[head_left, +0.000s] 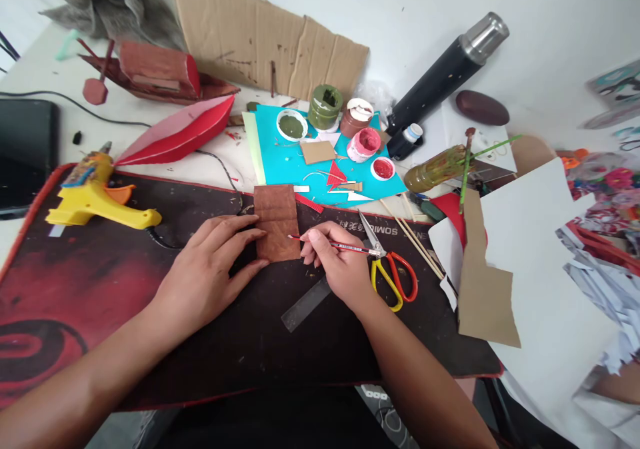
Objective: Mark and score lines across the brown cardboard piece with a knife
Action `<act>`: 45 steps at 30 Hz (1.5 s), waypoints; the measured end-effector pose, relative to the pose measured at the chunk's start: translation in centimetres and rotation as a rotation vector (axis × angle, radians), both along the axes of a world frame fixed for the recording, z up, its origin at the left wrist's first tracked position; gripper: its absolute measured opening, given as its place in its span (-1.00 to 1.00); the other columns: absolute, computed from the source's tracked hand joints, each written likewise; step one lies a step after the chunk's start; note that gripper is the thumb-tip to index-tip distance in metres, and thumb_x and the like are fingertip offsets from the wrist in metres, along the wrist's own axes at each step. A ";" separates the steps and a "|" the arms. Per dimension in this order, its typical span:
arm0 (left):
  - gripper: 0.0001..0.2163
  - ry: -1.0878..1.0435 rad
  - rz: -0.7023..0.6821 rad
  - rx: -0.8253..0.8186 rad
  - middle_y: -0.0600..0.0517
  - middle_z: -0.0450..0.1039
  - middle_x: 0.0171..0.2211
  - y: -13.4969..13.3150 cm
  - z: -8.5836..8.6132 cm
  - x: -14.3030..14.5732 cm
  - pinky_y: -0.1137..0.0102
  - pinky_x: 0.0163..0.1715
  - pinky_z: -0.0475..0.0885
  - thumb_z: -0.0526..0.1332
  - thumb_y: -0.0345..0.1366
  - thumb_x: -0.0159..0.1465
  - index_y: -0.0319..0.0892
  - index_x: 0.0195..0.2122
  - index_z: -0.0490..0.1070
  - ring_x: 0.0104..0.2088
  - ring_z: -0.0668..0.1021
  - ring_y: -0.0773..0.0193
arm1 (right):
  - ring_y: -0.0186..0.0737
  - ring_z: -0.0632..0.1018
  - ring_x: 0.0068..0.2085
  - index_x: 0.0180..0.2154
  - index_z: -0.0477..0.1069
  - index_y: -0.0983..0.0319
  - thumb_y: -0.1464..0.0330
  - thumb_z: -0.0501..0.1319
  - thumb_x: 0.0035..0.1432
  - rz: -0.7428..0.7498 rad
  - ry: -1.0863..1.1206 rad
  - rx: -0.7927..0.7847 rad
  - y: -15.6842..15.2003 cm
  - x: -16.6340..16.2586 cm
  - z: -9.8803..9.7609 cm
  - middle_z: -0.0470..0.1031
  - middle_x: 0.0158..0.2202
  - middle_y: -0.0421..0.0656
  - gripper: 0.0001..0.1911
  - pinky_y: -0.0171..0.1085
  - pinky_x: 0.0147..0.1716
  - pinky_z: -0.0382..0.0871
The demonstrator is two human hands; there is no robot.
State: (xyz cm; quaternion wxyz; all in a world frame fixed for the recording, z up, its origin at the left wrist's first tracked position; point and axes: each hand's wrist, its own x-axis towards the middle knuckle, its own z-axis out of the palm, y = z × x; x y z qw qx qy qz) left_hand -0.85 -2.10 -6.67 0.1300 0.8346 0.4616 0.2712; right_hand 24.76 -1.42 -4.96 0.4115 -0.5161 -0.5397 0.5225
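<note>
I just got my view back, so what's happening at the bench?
A person has the left hand spread, its fingertips at the left side of a brown card on the dark mat. The right hand grips a thin pen or brush, its tip over the card's right side; whether it touches is unclear. Scissors lie beside that hand. Beyond, a pink paint pot stands open on a blue sheet.

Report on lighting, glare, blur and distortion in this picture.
In the head view, light looks soft and diffuse, with bright glints on the steel cap of the flask; at the head view's right edge, clutter looks smeared, softer than the right hand; toward the head view's bottom, forearms look stretched.
</note>
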 end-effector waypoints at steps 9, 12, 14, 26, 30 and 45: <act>-0.70 0.005 0.001 0.011 -0.18 0.59 0.27 -0.1 -0.1 0.0 0.01 0.29 0.55 0.30 -0.15 0.55 -0.14 0.22 0.51 0.24 0.62 -0.08 | -0.30 0.64 -0.42 -0.22 0.59 0.15 0.01 0.28 0.55 0.005 -0.015 -0.004 0.1 0.0 -0.1 0.64 -0.39 -0.23 -0.61 -0.30 -0.40 0.50; -0.70 0.005 0.003 0.004 -0.17 0.59 0.27 0.0 -0.1 0.0 0.01 0.28 0.56 0.28 -0.12 0.56 -0.11 0.22 0.51 0.24 0.62 -0.08 | -0.31 0.64 -0.43 -0.22 0.59 0.15 0.04 0.28 0.56 0.003 0.000 -0.002 0.1 0.0 -0.2 0.64 -0.40 -0.23 -0.63 -0.30 -0.41 0.49; -0.70 -0.002 0.004 0.003 -0.16 0.60 0.26 0.0 -0.2 0.0 0.00 0.27 0.57 0.28 -0.11 0.56 -0.09 0.22 0.51 0.23 0.62 -0.07 | -0.31 0.64 -0.43 -0.22 0.60 0.15 0.07 0.28 0.56 0.000 0.013 0.003 0.0 0.0 -0.2 0.64 -0.40 -0.23 -0.65 -0.30 -0.41 0.48; -0.65 0.056 -0.007 0.037 -0.23 0.59 0.24 -0.1 -0.4 0.2 -0.05 0.26 0.56 0.28 -0.06 0.55 -0.15 0.22 0.53 0.21 0.61 -0.14 | -0.30 0.61 -0.48 -0.25 0.60 0.15 -0.06 0.30 0.52 -0.079 0.064 0.001 -0.1 -0.2 -0.3 0.60 -0.46 -0.24 -0.55 -0.32 -0.49 0.44; -0.60 0.076 -0.014 0.027 -0.26 0.58 0.25 -0.3 -0.5 0.3 -0.09 0.26 0.54 0.31 -0.02 0.52 -0.16 0.24 0.54 0.23 0.59 -0.19 | -0.30 0.59 -0.49 -0.26 0.59 0.15 -0.11 0.33 0.48 -0.137 0.106 0.009 -0.1 -0.1 -0.1 0.59 -0.47 -0.24 -0.52 -0.32 -0.50 0.43; -0.62 0.087 -0.008 -0.030 -0.24 0.60 0.23 -0.5 -0.1 0.4 -0.16 0.20 0.57 0.23 -0.01 0.55 -0.09 0.23 0.60 0.21 0.61 -0.19 | -0.27 0.62 -0.45 -0.19 0.60 0.14 -0.10 0.32 0.49 -0.166 0.082 0.055 -1.3 0.4 -0.3 0.67 -0.37 -0.18 -0.55 -0.30 -0.49 0.44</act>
